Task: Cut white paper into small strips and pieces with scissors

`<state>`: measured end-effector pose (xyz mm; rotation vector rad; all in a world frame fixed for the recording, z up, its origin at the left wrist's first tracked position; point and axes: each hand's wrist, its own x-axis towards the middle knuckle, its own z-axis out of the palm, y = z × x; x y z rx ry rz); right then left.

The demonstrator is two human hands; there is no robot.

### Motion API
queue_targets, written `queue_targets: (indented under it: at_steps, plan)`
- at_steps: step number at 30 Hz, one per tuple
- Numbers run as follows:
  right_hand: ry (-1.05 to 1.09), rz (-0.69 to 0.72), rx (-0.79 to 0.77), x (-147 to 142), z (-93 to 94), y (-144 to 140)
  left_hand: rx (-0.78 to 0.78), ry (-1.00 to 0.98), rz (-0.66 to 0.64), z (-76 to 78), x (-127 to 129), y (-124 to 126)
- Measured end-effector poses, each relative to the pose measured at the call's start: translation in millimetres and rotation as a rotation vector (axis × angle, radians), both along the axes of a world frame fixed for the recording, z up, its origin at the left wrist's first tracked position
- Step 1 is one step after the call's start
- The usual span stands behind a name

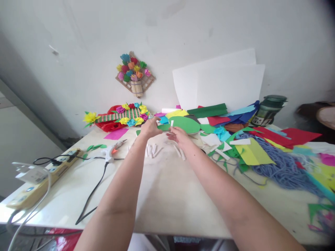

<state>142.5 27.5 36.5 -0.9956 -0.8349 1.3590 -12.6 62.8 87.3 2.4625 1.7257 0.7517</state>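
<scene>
Here, both arms outstretched, left hand (pixel 151 127) fingers pinching green paper shape (pixel 184 124), right hand (pixel 178 135) apparently pinching small white roll (pixel 172 123).

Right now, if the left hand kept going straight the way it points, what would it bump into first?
Probably the green paper shape: the left hand already touches its near edge and points along it. The right hand, pinching a small white paper roll, sits just beside that line. Depth is hard to judge.
</scene>
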Motion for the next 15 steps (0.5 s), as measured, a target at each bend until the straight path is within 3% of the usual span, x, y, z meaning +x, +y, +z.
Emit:
queue_targets:
  at_steps: [3, 9, 13, 15]
  plan:
    - [0.134, -0.079, -0.031, -9.2, 1.3, 1.7, 0.069, 0.025, 0.039, 1.3, 7.5, -17.4]
    - [0.12, -0.259, 0.017, -19.3, -1.3, -5.9, 0.179, 0.041, 0.019, -10.7, 7.0, -43.6]
    - [0.063, -0.323, 0.049, -16.8, 4.6, -15.3, 0.134, -0.175, 0.069, -9.6, -2.2, -46.7]
    - [0.024, -0.338, 0.06, -13.3, 8.8, -19.3, -0.014, -0.331, 0.078, -7.4, -6.4, -47.1]
